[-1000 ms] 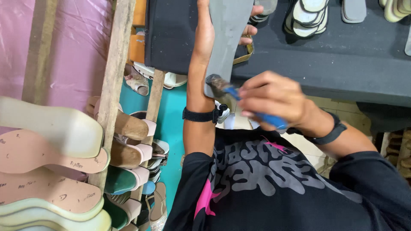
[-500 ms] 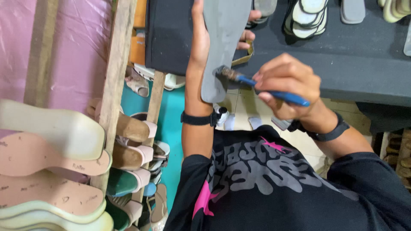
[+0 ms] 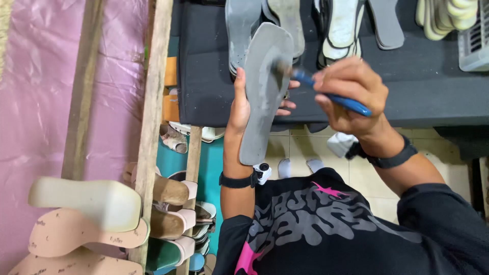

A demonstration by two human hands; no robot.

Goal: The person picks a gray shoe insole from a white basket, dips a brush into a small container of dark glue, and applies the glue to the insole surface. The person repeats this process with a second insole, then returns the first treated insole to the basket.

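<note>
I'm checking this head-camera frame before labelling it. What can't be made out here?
- Bristle end of the blue-handled brush: motion-blurred against the flat grey shoe sole.
- Left hand: most of its fingers hidden behind the sole.
- Brush handle's middle: covered by the right hand.
- Soles on the dark workbench: cut off by the top edge.
- Grey slatted crate: cut off by the right edge.

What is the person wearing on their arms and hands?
Both hands are bare, with no gloves. The left hand has a black band with a small white piece at its wrist. The right hand has a black wristband. Black sleeves of a top with grey and pink print reach about the elbows.
</note>
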